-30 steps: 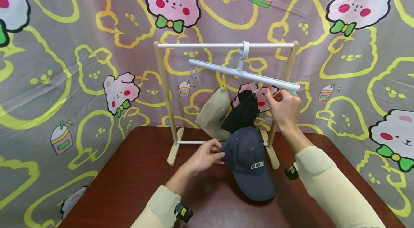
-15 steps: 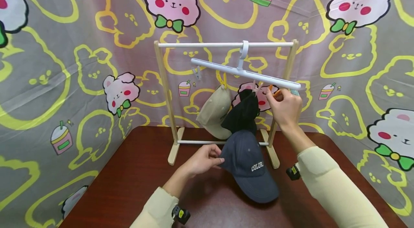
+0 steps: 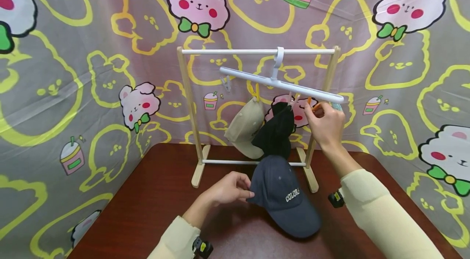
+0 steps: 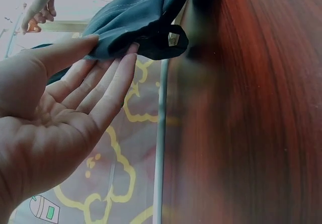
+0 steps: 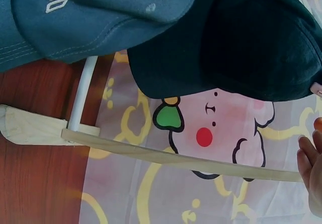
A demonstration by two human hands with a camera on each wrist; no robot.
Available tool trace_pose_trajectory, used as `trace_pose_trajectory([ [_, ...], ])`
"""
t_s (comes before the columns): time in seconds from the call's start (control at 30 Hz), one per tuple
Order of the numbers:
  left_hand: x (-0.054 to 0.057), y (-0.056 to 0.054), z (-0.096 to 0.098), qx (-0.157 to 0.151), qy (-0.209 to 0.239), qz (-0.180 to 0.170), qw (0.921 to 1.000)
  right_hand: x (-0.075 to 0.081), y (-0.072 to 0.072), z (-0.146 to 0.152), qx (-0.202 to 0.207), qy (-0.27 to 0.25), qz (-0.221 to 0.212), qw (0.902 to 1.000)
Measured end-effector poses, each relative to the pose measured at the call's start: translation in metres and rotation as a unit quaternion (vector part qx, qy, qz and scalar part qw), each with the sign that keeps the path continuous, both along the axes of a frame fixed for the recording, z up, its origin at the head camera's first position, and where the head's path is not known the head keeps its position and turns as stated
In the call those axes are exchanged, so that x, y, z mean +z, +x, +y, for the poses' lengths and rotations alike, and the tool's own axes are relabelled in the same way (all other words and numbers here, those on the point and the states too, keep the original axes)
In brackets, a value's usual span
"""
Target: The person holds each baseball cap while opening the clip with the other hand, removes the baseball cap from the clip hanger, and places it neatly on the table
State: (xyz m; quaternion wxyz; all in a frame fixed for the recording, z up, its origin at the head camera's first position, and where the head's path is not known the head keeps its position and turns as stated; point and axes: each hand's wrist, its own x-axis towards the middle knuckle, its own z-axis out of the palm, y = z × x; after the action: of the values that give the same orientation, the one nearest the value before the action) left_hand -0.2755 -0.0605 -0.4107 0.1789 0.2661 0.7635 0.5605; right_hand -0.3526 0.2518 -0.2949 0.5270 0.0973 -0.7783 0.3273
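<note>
Navy cap [image 3: 280, 193] hangs lower now — left grip [image 3: 232, 189] pinches its edge, right grip [image 3: 327, 123] pinches 1 orange clip [image 3: 317, 107].

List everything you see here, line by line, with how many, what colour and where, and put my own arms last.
Table: 1, red-brown, under the rack
Backdrop: patterned fabric, grey-pink, behind the table
Rack: 1, pale wood with white bars, on the table
Hanger: 1, white, hooked on the top bar, tilted
Grey clip: 1, grey, hanger's higher end
Yellow clip: 1, yellow, holding the beige cap
Pink clip: 1, pink, holding the black cap
Orange clip: 1, orange, under the hanger
Blue-green item: 1, hanger's lower end, mostly hidden
Lettered cap: 1, dark blue, before the rack
Sleeves: 2, cream
Wrist devices: 2, black
Left hand: 1, bare, pinching the lettered cap
Right hand: 1, bare, pinching the orange clip
</note>
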Motion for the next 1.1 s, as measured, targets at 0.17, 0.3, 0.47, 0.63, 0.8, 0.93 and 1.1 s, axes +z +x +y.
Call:
trace_pose_trajectory([
  [0.17,-0.003,0.002,-0.001,-0.005,-0.014,-0.009,0.9998,0.001,0.001,0.002,-0.002,0.001,-0.005,1.0000],
  [0.3,-0.004,0.005,-0.004,-0.023,-0.027,-0.032,0.9988,0.001,0.002,0.002,-0.006,0.007,-0.009,0.9999],
  [0.47,-0.008,0.009,-0.006,-0.058,-0.032,-0.077,0.9949,0.002,0.005,0.002,-0.010,-0.002,-0.003,0.9999],
  [0.63,-0.010,0.011,-0.007,-0.076,-0.048,-0.077,0.9930,0.002,0.004,0.005,-0.017,-0.007,0.010,0.9998],
  [0.8,-0.008,0.012,-0.010,-0.097,-0.072,-0.065,0.9906,0.004,0.004,0.006,-0.029,-0.006,0.020,0.9994],
  [0.93,-0.007,0.013,-0.012,-0.119,-0.091,-0.068,0.9864,0.005,0.005,0.006,-0.031,-0.005,0.018,0.9993],
  [1.1,-0.008,0.013,-0.016,-0.152,-0.114,-0.066,0.9797,0.004,0.006,0.007,-0.026,-0.001,0.014,0.9996],
])
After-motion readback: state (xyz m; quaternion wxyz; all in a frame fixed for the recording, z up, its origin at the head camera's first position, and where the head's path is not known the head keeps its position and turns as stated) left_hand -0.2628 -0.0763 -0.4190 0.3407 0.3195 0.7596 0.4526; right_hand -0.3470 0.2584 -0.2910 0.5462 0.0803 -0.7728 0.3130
